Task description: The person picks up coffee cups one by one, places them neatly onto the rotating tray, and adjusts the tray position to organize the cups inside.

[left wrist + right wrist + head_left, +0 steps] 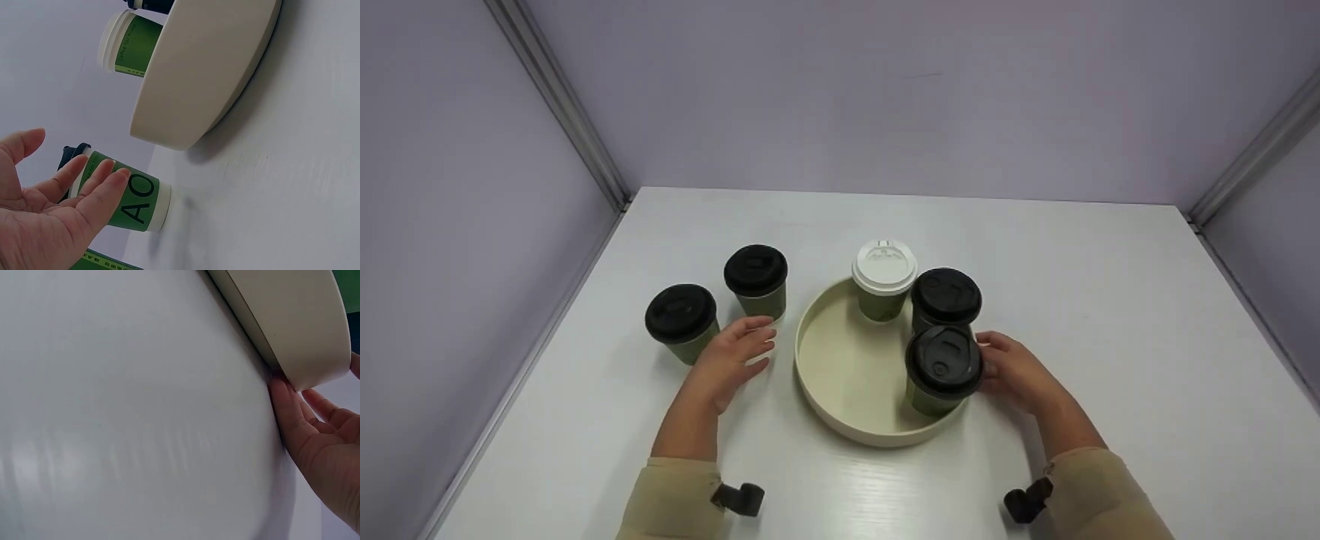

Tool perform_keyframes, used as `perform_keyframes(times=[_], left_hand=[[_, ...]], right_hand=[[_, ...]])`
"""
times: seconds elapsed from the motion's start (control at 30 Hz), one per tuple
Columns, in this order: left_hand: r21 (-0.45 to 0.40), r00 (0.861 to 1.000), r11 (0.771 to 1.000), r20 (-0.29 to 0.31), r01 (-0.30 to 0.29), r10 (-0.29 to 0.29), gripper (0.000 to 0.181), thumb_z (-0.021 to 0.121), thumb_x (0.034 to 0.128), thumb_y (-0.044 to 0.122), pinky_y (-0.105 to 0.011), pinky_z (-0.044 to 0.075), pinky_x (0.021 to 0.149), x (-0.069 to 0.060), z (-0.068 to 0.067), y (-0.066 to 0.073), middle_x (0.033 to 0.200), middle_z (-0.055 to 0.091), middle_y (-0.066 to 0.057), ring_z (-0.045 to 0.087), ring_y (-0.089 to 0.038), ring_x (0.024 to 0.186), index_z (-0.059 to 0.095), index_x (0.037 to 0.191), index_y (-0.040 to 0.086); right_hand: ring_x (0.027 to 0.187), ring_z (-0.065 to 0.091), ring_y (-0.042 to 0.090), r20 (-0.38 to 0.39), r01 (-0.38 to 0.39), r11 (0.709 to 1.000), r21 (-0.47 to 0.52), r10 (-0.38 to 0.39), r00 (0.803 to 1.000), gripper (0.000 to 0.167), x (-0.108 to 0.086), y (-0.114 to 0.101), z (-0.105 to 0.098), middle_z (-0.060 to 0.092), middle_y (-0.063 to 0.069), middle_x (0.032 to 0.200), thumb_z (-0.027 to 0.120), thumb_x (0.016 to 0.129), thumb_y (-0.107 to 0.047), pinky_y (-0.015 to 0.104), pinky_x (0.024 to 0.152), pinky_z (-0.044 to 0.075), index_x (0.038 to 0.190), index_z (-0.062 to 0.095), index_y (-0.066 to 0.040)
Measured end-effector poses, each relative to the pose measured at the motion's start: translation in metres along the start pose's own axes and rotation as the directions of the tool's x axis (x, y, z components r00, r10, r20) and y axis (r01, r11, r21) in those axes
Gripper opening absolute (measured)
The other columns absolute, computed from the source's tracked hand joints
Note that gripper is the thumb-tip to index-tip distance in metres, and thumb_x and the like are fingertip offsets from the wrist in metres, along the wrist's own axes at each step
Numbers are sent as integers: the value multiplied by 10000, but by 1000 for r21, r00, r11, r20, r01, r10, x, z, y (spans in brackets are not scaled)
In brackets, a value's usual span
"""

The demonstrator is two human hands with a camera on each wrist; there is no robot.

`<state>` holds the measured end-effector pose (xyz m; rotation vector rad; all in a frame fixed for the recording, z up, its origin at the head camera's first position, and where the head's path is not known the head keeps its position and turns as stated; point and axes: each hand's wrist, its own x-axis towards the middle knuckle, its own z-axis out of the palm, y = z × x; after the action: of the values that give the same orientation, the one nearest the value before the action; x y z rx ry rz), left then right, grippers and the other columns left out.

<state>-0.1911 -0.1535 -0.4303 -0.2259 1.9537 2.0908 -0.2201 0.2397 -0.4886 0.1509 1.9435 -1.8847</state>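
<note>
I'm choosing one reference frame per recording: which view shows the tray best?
The head view: it shows the tray almost whole, inside and rim, though cups hide part. The left wrist view shows only its outside, cropped; the right wrist view, a cropped piece beside the right hand.

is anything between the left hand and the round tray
Nothing visible stands between the left hand and the round tray: in the head view, only bare tabletop shows in the gap. One black-lidded cup stands just beyond the fingers.
</note>
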Motion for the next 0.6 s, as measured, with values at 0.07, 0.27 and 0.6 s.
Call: perform_keyframes(times=[0.07, 0.27, 0.6], left_hand=[[0, 1000, 1000, 0, -1, 1, 399, 488, 947, 180, -439, 324, 1018, -1, -1, 0, 1367, 384, -204, 355, -327, 1276, 419, 1304, 17], [-3, 1000, 1000, 3, -10, 10, 418, 484, 949, 187, -435, 319, 1023, -5, -4, 4, 1371, 376, -207, 346, -327, 1282, 403, 1321, 15], [-2, 995, 995, 5, -102, 102, 430, 513, 937, 176, -419, 326, 1021, -17, -8, 16, 1337, 393, -191, 384, -290, 1249, 397, 1320, 18]], right_hand=[[831, 618, 187, 6, 6, 1000, 8, -6, 1000, 428, 0, 0, 0, 603, 83, 1030, 562, 903, -239, 349, 749, 506, 1237, 414, -17], [869, 596, 182, 8, 22, 1000, 7, -22, 1000, 464, -1, 2, 1, 562, 104, 1082, 593, 882, -209, 345, 769, 496, 1256, 405, -11], [863, 597, 191, 7, 41, 999, -4, -41, 999, 387, -3, 4, 1, 558, 103, 1073, 537, 904, -158, 344, 767, 493, 1240, 414, -12]])
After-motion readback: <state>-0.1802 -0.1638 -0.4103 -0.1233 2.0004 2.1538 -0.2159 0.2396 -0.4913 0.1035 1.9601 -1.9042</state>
